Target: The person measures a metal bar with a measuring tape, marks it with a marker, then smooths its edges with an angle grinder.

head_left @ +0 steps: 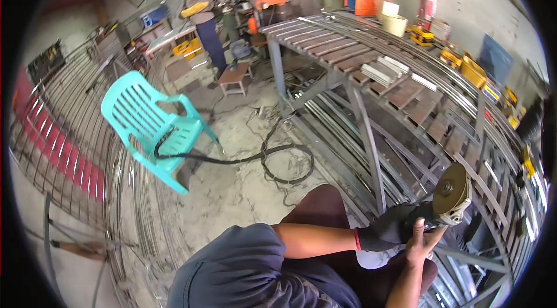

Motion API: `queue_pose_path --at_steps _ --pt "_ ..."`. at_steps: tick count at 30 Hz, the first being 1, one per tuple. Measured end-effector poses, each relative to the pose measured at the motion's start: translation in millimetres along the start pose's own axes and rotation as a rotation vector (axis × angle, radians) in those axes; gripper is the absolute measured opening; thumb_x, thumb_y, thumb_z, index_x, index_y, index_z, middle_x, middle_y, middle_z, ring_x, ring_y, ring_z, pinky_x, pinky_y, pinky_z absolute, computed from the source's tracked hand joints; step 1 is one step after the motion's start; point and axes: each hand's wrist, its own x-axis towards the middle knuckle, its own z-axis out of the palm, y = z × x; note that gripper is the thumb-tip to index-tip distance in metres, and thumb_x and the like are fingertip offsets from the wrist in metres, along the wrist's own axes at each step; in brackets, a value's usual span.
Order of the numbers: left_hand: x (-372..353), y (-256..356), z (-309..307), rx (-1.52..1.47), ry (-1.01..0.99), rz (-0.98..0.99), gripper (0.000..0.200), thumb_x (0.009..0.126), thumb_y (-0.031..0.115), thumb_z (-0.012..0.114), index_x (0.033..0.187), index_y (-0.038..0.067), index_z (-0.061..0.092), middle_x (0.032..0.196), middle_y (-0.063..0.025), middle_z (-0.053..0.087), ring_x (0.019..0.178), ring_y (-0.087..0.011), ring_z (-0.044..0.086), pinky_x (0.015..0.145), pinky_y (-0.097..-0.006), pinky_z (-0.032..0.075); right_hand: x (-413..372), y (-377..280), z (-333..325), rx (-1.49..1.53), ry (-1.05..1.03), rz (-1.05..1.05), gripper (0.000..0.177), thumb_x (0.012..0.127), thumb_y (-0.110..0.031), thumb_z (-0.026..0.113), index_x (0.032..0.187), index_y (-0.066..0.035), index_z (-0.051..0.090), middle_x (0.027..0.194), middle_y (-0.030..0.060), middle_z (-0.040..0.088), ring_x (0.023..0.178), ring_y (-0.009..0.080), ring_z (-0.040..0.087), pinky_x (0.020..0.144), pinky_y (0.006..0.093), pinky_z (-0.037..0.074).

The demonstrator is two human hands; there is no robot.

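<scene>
An angle grinder (428, 210) with a round tan disc (451, 187) is held at the lower right, close to the metal bench. My left hand (394, 227), in a black glove with a red band at the wrist, is wrapped round the grinder's dark body. My right hand (422, 239) is bare and grips the grinder from below, behind the disc, its thumb raised along the side. Part of its fingers is hidden behind the tool. The disc faces up, apart from the bench slats.
A slatted metal bench (342, 58) with stacked bars runs along the right. A turquoise chair (142, 113) stands left, a black cable (232, 161) trailing from it over the floor. Another person (201, 9) in yellow gloves stands at the back near a small stool (235, 76).
</scene>
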Motion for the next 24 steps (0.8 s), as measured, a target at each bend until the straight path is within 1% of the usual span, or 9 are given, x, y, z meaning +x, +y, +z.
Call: queue_pose_path --at_steps 6,10,11,12,14,16,18,21,24 --pt "33 -29 -79 0.515 0.37 0.181 0.053 0.085 0.02 0.09 0.132 0.005 0.071 0.115 -0.0193 0.075 0.109 -0.043 0.072 0.097 -0.0525 0.055 28 0 16 -0.326 -0.074 -0.224 0.112 0.098 -0.041 0.088 0.178 0.006 0.026 0.171 0.0258 0.042 0.161 0.0385 0.041 0.137 0.0511 0.023" --pt "111 25 -184 0.666 0.29 0.137 0.062 0.08 0.022 0.093 0.136 0.006 0.072 0.116 -0.0195 0.075 0.11 -0.0407 0.073 0.1 -0.0517 0.056 18 16 -2 -0.372 -0.112 -0.179 0.094 0.089 -0.018 0.087 0.168 0.007 0.042 0.158 0.0268 0.054 0.149 0.0411 0.052 0.131 0.0506 0.033" --pt "133 44 -209 0.578 0.195 -0.088 0.062 0.079 0.029 0.096 0.133 0.006 0.075 0.116 -0.0187 0.076 0.111 -0.0394 0.074 0.1 -0.0511 0.057 11 30 -7 -0.417 -0.087 -0.193 0.09 0.085 -0.01 0.087 0.164 0.007 0.046 0.152 0.0265 0.057 0.142 0.0402 0.056 0.126 0.0506 0.039" --pt "142 18 -234 0.975 0.418 0.224 0.067 0.08 0.038 0.1 0.133 0.006 0.075 0.121 -0.0196 0.076 0.11 -0.0397 0.073 0.1 -0.0503 0.057 14 28 -8 -0.468 -0.098 -0.222 0.086 0.083 -0.009 0.089 0.158 0.007 0.051 0.145 0.0262 0.061 0.132 0.0418 0.06 0.118 0.0518 0.046" --pt "181 32 -285 0.966 0.288 0.098 0.069 0.084 0.039 0.097 0.138 0.004 0.073 0.123 -0.0188 0.077 0.108 -0.0368 0.075 0.099 -0.0482 0.058 21 25 -9 -0.462 -0.17 -0.232 0.082 0.082 -0.006 0.091 0.154 0.006 0.053 0.137 0.027 0.064 0.121 0.0447 0.064 0.108 0.0518 0.052" --pt "224 36 -323 0.91 0.218 0.253 0.056 0.089 0.034 0.094 0.133 0.004 0.077 0.112 -0.0169 0.082 0.102 -0.0315 0.08 0.092 -0.0448 0.06 20 28 -9 -0.49 -0.217 -0.211 0.08 0.081 -0.005 0.093 0.151 0.005 0.055 0.13 0.0262 0.067 0.116 0.0465 0.066 0.102 0.0512 0.055" --pt "253 29 -362 1.187 0.183 0.041 0.054 0.089 0.035 0.087 0.131 0.003 0.077 0.119 -0.0246 0.079 0.112 -0.0446 0.075 0.1 -0.0513 0.058 16 37 -13 -0.528 -0.301 -0.154 0.079 0.086 -0.013 0.093 0.153 0.003 0.055 0.125 0.0211 0.069 0.113 0.0438 0.069 0.1 0.0504 0.057" --pt "301 -48 -455 1.369 0.154 -0.012 0.062 0.082 0.044 0.091 0.127 0.003 0.079 0.115 -0.0275 0.08 0.109 -0.0473 0.076 0.095 -0.0533 0.059 17 35 -18 -0.555 -0.374 -0.14 0.071 0.094 -0.02 0.089 0.154 0.001 0.057 0.132 0.0187 0.072 0.111 0.0378 0.074 0.101 0.0519 0.057" --pt "320 -88 -511 1.615 -0.161 -0.299 0.058 0.102 0.053 0.063 0.134 0.007 0.079 0.131 -0.0249 0.079 0.123 -0.0467 0.074 0.109 -0.0532 0.055 17 40 -25 -0.637 -0.392 -0.087 0.068 0.096 -0.024 0.088 0.152 -0.001 0.058 0.133 0.0176 0.074 0.112 0.0358 0.076 0.102 0.0543 0.056"
